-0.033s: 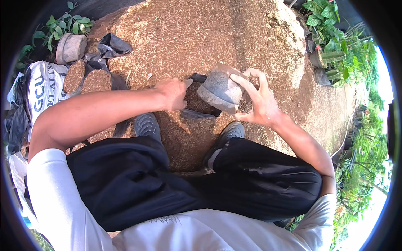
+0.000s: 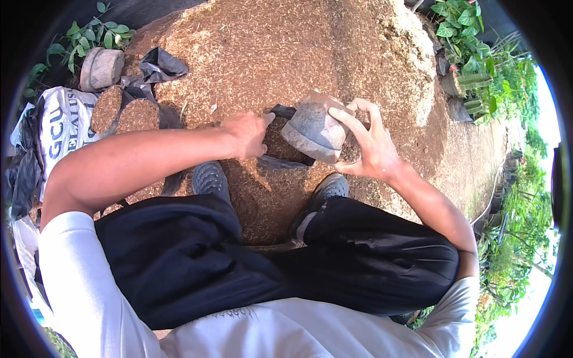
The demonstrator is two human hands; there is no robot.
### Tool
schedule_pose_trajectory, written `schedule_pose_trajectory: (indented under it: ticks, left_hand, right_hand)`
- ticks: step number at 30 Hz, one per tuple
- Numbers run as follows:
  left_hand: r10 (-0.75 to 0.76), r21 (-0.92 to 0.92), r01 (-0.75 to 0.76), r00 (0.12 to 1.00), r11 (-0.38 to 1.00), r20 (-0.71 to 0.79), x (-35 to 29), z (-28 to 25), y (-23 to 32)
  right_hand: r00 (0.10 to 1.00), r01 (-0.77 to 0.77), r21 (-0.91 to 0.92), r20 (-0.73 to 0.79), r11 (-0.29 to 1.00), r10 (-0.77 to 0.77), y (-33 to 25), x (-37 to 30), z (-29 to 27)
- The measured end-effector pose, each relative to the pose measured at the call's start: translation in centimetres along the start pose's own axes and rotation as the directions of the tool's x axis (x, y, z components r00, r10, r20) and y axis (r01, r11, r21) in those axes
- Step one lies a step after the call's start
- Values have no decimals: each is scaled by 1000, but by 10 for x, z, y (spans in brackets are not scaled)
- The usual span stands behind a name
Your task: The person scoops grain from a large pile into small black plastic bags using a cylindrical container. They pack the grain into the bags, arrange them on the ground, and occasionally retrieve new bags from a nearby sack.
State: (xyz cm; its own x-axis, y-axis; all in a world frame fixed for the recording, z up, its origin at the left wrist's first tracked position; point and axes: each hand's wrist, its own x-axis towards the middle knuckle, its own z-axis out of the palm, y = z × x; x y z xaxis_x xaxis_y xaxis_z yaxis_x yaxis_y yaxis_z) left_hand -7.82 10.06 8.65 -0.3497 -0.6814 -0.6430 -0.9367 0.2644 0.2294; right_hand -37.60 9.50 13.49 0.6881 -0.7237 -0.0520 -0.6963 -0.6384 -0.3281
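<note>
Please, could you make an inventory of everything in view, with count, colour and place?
Held pot: 1, grey, centre, tilted
Open bag: 1, black, partly hidden by held pot
Filled bags: at least 2, black, left
Loose plastic: count unclear, black, upper left
Other pot: 1, grey, upper left
Printed sack: 1, white, far left
Loose material: one spread, brown, ground
Plants: several, green, upper left and right
Shoes: 2, grey, centre
Trousers: 1 pair, black, below shoes
Shirt: 1, white, bottom
Left hand: 1, bare, by open bag
Right hand: 1, bare, gripping held pot
</note>
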Motion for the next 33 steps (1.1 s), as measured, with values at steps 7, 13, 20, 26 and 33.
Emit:
schedule_pose_trajectory:
  ticks: [7,13,20,26,33]
  left_hand:
    - [74,-157,-93,989,983,-127,-3,-2,-1]
    - [-115,-483,-57,941,874,-318,33,-11,-35]
    - [-331,-516,90,856,852,-397,98,-22,-82]
    - [-564,-594,387,814,705,-139,154,-45,-88]
    - [-435,-720,184,883,669,-178,212,-59,-88]
  right_hand:
    - [970,136,-26,-201,990,-138,15,1,-6]
    - [829,-174,301,-469,938,304,83,32,11]
    - [510,-614,590,-211,524,834,167,96,50]
    - [605,-635,334,-346,697,717,187,149,42]
    - [615,-594,423,-310,684,725,160,180,67]
